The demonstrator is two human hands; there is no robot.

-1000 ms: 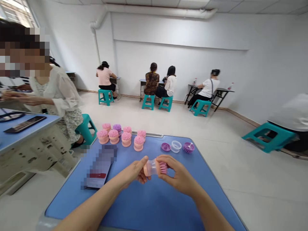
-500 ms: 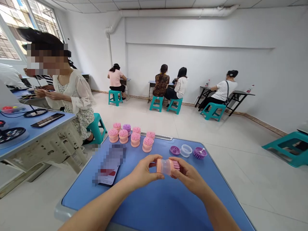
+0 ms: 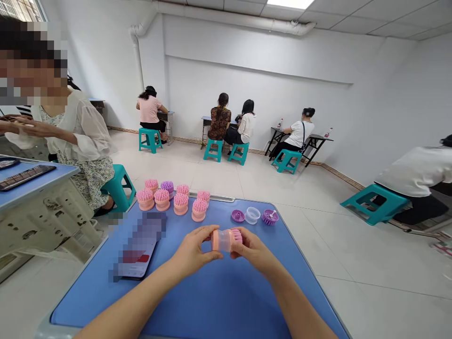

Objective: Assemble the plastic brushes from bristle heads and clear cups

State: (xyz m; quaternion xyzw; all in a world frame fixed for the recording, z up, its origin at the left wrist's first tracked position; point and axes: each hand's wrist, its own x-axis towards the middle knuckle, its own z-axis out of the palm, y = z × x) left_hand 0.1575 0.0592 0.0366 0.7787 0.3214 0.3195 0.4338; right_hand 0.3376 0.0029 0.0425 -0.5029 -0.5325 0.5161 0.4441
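Note:
Between my two hands, above the blue desk (image 3: 226,292), is a scrub brush (image 3: 223,240) lying on its side, with an orange cap, a clear middle and pink bristles. My left hand (image 3: 197,247) is closed on the orange cap end. On the bristle end, my right hand (image 3: 252,248) is closed with thumb and fingers. Beyond them lie a purple disc (image 3: 238,216), a clear ring (image 3: 252,215) and a purple bristle head (image 3: 270,217) with a white stem on top. Several upright brushes with pink bristles (image 3: 181,204) stand at the back left, along with one purple-bristled brush (image 3: 167,188).
A phone (image 3: 141,249), partly blurred, lies on the desk's left side. At the left, a person (image 3: 77,127) sits on a teal stool (image 3: 120,188) beside another desk (image 3: 38,181). More people sit along the far wall, and one person (image 3: 420,169) at the right.
The view has turned to the right, so the desk and people appear further left and a seated person at the right has come into view. Both hands still hold the brush.

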